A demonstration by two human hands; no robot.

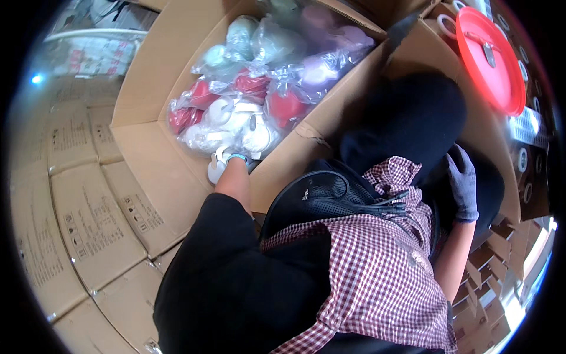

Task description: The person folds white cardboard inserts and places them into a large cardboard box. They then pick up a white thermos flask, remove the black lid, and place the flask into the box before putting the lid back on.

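Checked cloth: closest to the head camera, across my front, cut off at the lower edge beside my black sleeve.
Left hand: reaches into the open carton; little beyond its blue-edged wrist shows, so I cannot tell whether it grips anything.
White items: in the carton's near end, right at that hand, mostly under clear plastic; their kind is hard to make out.
Coloured items: red, mint and purple, bagged beyond the white ones, overlapping and veiled by glare.
Right hand: grey-gloved, by my dark-trousered leg; fingertips unclear, so I cannot tell if it is open or closed.
Red tray: upper right, a small tool lying in it.
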